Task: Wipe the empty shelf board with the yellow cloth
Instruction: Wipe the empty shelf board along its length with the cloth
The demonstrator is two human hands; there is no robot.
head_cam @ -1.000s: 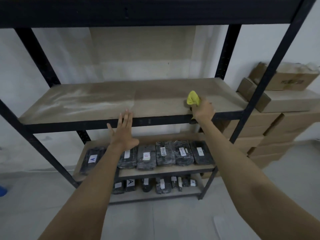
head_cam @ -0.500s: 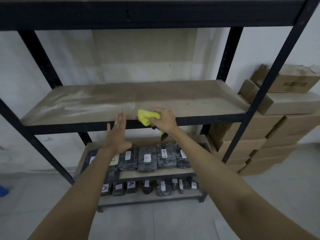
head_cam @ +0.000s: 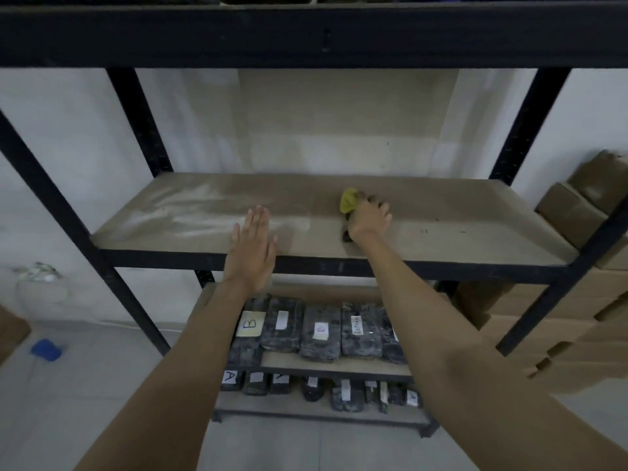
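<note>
Shelving of black metal [head_cam: 530,130] carries the dusty brown shelf board [head_cam: 441,212], long axis left-right. Flat, fingers spread, the empty left hand [head_cam: 253,248] rests at its front edge. The right hand [head_cam: 368,220] clenches the bunched yellow cloth [head_cam: 348,199] mid-board, cloth poking toward the wall.

Dim, flat indoor light. White plastered wall [head_cam: 306,124] behind a black metal shelving frame [head_cam: 530,124], with a paler patch in the middle. Pale grey tiled floor [head_cam: 85,396] below. Stacked cardboard boxes [head_cam: 577,212] against the wall at far right. Lower shelves loaded with dark wrapped packages [head_cam: 321,333] bearing white labels, some lettered. Small blue object [head_cam: 46,350] on the floor at far left; crumpled white plastic [head_cam: 39,271] by the wall above it.
</note>
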